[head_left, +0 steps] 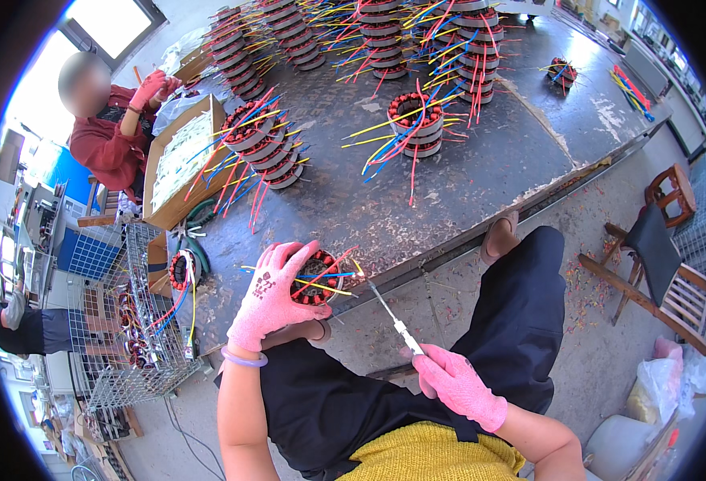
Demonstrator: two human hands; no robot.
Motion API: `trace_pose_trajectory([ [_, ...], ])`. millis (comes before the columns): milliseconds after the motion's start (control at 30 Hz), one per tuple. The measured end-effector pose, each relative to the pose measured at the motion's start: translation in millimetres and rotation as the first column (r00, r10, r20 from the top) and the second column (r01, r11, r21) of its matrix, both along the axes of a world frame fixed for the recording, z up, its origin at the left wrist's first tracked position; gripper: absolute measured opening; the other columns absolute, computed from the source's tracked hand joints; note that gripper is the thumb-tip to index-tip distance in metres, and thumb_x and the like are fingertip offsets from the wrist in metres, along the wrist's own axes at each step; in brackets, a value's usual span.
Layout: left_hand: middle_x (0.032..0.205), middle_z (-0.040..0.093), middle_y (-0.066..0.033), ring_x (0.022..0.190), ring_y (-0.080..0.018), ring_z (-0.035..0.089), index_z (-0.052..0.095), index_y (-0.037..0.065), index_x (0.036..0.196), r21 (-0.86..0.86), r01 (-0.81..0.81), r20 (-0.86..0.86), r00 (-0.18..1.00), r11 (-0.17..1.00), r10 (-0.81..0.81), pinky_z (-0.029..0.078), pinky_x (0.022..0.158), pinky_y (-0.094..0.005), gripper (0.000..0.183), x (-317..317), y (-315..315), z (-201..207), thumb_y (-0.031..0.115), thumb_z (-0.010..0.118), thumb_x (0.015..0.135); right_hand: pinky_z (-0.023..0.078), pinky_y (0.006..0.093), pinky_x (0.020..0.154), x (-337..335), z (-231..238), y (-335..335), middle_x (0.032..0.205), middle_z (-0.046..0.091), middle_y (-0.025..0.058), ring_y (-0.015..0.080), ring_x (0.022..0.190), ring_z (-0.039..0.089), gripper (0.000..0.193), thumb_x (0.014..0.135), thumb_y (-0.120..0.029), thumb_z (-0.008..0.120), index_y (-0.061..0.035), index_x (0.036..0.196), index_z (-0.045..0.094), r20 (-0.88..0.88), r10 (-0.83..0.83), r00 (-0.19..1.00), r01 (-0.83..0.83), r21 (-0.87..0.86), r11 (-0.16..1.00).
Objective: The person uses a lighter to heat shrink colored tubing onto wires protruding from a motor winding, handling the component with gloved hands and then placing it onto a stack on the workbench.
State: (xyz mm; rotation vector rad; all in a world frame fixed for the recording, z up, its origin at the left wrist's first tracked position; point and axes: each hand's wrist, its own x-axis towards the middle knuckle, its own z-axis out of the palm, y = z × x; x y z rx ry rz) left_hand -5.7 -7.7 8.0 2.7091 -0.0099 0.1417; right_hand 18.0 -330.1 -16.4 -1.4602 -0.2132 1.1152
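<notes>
My left hand [269, 301], in a pink glove, grips a motor stator [318, 280] at the table's near edge. Its ring has dark red windings, and red, yellow and blue wires stick out of it. In my right hand [459, 383], also gloved in pink, is a slim white-handled tool [402, 329] with a thin metal shaft. The tip points at the wire ends on the stator's right side. A small orange-yellow glow, like a flame, shows there; whether the tip touches a wire I cannot tell.
Stacks of stators [265, 148] stand on the dark worn table [329, 120]. Pliers [198, 228] and another stator [182, 270] lie left of my left hand. A co-worker [112, 132] sits beyond a cardboard box [181, 164]. A wooden chair [656, 268] stands at the right.
</notes>
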Motion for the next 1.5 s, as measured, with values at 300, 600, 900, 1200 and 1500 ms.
trace_pose_trajectory([
  [300,0.128,0.053,-0.0176,0.122,-0.0391,0.049,0.052,0.007,0.140,0.004,-0.009,0.002,1.000,1.000,0.009,0.037,0.109,-0.0477,0.100,1,1,0,0.033,0.091,0.052,0.041,0.0272,0.057,-2,-1,-2,0.067,0.051,-0.0004,0.0079,0.059,0.047,0.036,0.105,-0.025,0.048,0.0013,0.127,0.059,-0.050,-0.027,0.998,0.028,0.023,0.999],
  [600,0.128,0.053,-0.0174,0.122,-0.0387,0.049,0.052,0.007,0.139,0.001,-0.015,-0.001,1.000,1.000,0.015,0.038,0.109,-0.0469,0.098,0,1,1,0.033,0.091,0.052,0.041,0.0278,0.057,1,2,1,0.065,0.051,0.0009,0.0083,0.058,0.048,0.035,0.104,-0.024,0.048,0.0026,0.123,0.059,0.043,0.027,0.999,-0.026,-0.028,0.999],
  [900,0.129,0.053,-0.0169,0.123,-0.0383,0.048,0.052,0.008,0.140,-0.033,-0.022,-0.009,1.000,0.999,0.022,0.034,0.112,-0.0480,0.098,-1,1,0,0.033,0.090,0.053,0.041,0.0269,0.057,2,12,1,0.066,0.051,-0.0001,0.0072,0.058,0.048,0.034,0.104,-0.024,0.049,0.0022,0.123,0.060,-0.040,-0.002,0.999,0.002,-0.008,1.000],
  [1200,0.140,0.049,-0.0147,0.136,-0.0374,0.040,0.051,0.011,0.142,0.038,0.108,-0.037,0.994,0.993,-0.106,0.022,0.121,-0.0525,0.097,-3,12,2,0.029,0.089,0.055,0.040,0.0254,0.057,-3,-7,-3,0.069,0.051,-0.0010,0.0069,0.060,0.047,0.037,0.104,-0.024,0.049,0.0015,0.129,0.059,-0.097,-0.079,0.992,0.083,0.042,0.996],
  [1500,0.135,0.052,-0.0105,0.136,-0.0342,0.041,0.056,0.015,0.137,0.055,0.098,0.006,0.995,0.994,-0.098,0.021,0.122,-0.0533,0.093,-2,13,2,0.026,0.089,0.050,0.040,0.0251,0.057,-2,-3,-1,0.068,0.051,-0.0007,0.0074,0.059,0.048,0.035,0.105,-0.022,0.049,0.0006,0.130,0.059,-0.098,-0.071,0.993,0.074,0.033,0.997],
])
